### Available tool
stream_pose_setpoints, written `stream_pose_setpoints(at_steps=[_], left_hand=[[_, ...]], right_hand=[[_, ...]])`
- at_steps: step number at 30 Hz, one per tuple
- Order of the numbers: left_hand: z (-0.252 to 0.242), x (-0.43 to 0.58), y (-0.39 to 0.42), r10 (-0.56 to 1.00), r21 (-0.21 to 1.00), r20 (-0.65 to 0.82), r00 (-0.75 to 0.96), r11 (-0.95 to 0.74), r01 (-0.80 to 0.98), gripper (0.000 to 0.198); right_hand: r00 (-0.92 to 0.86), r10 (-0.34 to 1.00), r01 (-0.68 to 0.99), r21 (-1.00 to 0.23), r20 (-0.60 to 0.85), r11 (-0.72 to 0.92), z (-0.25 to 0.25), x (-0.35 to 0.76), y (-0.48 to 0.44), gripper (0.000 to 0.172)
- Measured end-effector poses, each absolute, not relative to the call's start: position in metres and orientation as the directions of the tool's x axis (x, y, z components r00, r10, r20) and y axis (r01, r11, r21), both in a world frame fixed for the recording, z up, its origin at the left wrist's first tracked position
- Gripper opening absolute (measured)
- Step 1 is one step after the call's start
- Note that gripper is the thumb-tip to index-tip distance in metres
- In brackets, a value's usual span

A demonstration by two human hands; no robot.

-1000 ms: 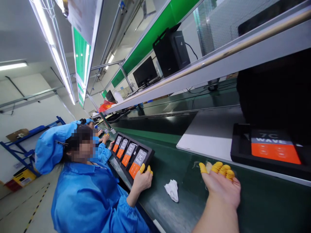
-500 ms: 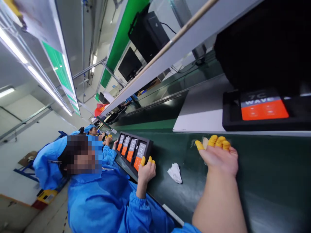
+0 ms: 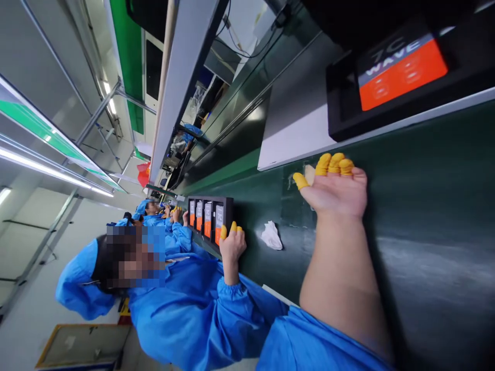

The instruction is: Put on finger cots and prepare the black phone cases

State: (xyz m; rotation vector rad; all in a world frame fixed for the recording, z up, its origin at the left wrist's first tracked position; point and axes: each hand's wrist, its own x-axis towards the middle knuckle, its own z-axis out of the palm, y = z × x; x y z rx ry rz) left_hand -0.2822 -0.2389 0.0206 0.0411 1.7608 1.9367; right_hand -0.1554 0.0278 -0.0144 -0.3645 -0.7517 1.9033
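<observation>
I judge a pause: left hand (image 3: 336, 195) palm-up, half-open, seemingly empty; right hand unseen. Grasping nearby black tray (image 3: 350, 122) needs palm turned.

Upper right, the black tray (image 3: 386, 116) goes off the right edge, and dark hides the top of its orange card (image 3: 404, 74). Little squares cover the co-worker's face (image 3: 135, 260). The bottom edge cuts off some blue cloth (image 3: 317, 342).
</observation>
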Motion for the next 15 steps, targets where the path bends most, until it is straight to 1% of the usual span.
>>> stream_pose_setpoints(at_steps=[1, 2, 3, 4, 5, 7, 8, 9, 11, 12, 15], left_hand=[[0.02, -0.283, -0.239, 0.384, 0.937, -0.313, -0.869, -0.024, -0.349, 0.042], [0.019, -0.283, -0.238, 0.379, 0.937, -0.314, -0.871, -0.027, -0.349, 0.041], [0.019, -0.284, -0.238, 0.374, 0.936, -0.315, -0.872, -0.03, -0.351, 0.039], [0.018, -0.284, -0.237, 0.37, 0.935, -0.318, -0.873, -0.033, -0.354, 0.038], [0.018, -0.285, -0.236, 0.366, 0.933, -0.321, -0.873, -0.035, -0.358, 0.037], [0.019, -0.285, -0.234, 0.363, 0.93, -0.327, -0.872, -0.037, -0.365, 0.037], [0.02, -0.285, -0.233, 0.363, 0.93, -0.329, -0.872, -0.036, -0.366, 0.037], [0.021, -0.284, -0.233, 0.362, 0.93, -0.33, -0.872, -0.035, -0.367, 0.037], [0.022, -0.283, -0.231, 0.361, 0.931, -0.329, -0.872, -0.029, -0.364, 0.038], [0.023, -0.283, -0.231, 0.359, 0.933, -0.328, -0.874, -0.024, -0.36, 0.038], [0.021, -0.284, -0.231, 0.35, 0.938, -0.325, -0.879, 0.003, -0.346, 0.038]], right_hand=[[-0.456, 0.888, -0.748, -0.565, 0.059, -0.347, -0.011, -0.154, 0.027, 0.072], [-0.466, 0.883, -0.761, -0.535, 0.058, -0.367, -0.01, -0.153, 0.026, 0.072], [-0.467, 0.882, -0.756, -0.547, 0.065, -0.359, -0.011, -0.153, 0.025, 0.071], [-0.461, 0.884, -0.732, -0.597, 0.078, -0.329, -0.013, -0.154, 0.025, 0.07], [-0.449, 0.889, -0.683, -0.677, 0.092, -0.275, -0.017, -0.156, 0.025, 0.069], [-0.427, 0.897, -0.485, -0.866, 0.114, -0.121, -0.025, -0.161, 0.025, 0.069], [-0.424, 0.896, -0.352, -0.935, 0.129, -0.032, -0.028, -0.164, 0.025, 0.069], [-0.416, 0.898, -0.221, -0.974, 0.141, 0.05, -0.03, -0.166, 0.025, 0.068], [-0.394, 0.906, -0.027, -0.988, 0.151, 0.153, -0.031, -0.169, 0.024, 0.068], [-0.386, 0.91, 0.028, -0.984, 0.151, 0.175, -0.031, -0.17, 0.024, 0.069], [-0.383, 0.913, 0.078, -0.981, 0.137, 0.18, -0.027, -0.168, 0.025, 0.069]])
